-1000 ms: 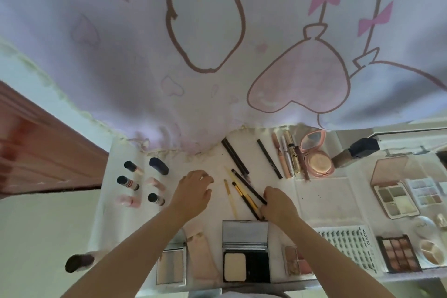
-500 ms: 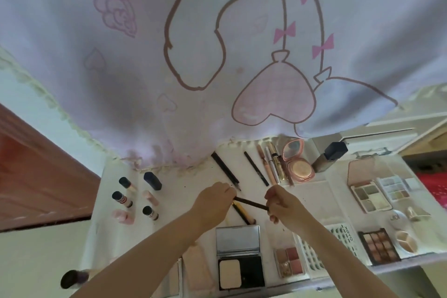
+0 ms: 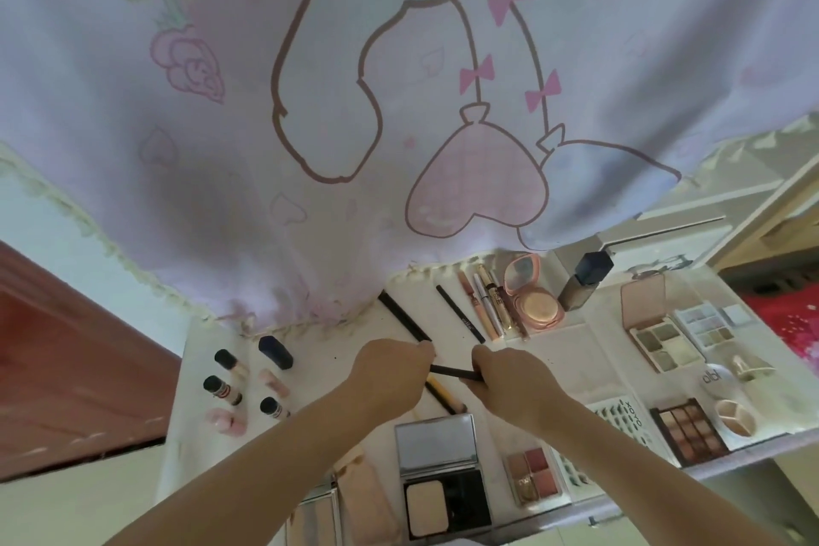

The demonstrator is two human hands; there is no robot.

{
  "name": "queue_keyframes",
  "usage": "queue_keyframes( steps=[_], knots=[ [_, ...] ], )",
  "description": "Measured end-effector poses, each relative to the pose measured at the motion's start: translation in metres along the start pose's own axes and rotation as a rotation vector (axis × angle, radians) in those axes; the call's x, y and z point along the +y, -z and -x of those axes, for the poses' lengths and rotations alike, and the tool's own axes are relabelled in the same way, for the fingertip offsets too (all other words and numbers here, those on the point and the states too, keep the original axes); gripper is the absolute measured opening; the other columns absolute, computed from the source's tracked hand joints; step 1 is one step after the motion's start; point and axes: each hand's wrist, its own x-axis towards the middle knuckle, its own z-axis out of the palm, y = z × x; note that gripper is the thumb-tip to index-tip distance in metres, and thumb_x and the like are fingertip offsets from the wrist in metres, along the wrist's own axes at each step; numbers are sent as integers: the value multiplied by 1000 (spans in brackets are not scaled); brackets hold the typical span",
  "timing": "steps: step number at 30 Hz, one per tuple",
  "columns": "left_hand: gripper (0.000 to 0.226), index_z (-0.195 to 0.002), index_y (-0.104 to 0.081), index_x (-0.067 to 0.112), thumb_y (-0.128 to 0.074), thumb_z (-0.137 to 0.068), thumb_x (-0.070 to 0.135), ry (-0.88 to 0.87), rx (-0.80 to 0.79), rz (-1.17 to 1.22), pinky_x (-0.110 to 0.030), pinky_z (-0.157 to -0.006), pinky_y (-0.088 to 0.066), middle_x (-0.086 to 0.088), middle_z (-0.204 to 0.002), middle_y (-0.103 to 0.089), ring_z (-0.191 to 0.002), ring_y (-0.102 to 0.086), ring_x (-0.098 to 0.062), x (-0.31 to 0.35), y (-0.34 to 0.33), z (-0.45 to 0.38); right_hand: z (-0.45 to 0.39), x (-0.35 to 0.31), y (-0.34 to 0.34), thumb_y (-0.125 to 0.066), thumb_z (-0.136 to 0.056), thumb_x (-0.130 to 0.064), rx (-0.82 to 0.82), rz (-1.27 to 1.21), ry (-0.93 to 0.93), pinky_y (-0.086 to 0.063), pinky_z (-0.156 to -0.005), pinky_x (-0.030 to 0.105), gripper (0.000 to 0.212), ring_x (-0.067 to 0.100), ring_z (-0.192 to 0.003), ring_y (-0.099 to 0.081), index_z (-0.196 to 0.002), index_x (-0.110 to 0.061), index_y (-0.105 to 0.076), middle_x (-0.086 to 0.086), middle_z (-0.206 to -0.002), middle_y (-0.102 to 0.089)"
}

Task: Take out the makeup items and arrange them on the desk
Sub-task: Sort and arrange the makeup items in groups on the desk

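Most makeup already lies in rows on the bench (image 3: pixel 310 350); the left hand (image 3: pixel 390 372) and right hand (image 3: pixel 509 381) each pinch one black pencil (image 3: pixel 452 372), seemingly not yet placed.

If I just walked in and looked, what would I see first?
First, the big pale purple curtain with cartoon drawings, pink bows and a pink heart, hanging across the top and reaching the back of the desk. Below it, in the middle, the left hand and right hand hold the two ends of a thin black pencil. All around them lie makeup items, like the open round pink compact at the back.
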Motion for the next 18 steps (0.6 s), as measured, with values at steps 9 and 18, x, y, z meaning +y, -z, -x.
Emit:
queue_keyframes(
  steps=[9, 18],
  knots=[
    [27, -110, -49, 10, -30, -92, 6, 245, -15, 19, -28, -63, -39, -6, -102, -61, -89, -60, -22, -55, 6, -2, 5, 43, 8, -31, -96, -39, 21, -3, -177, -40, -68, 25, 29, 20, -88, -61, -82, -17, -46, -3, -77, -56],
    [37, -102, -50, 15, -34, -94, 47, 47, 132, 159, -16, -46, -23, 13, -58, -34, -62, -43, -11, -65, 7, -5, -7, 35, 18, -45, -91, -33, 88, -151, -150, -37, -62, 21, 21, 20, -84, -60, -92, -13, -51, 4, -87, -62]
  ],
)
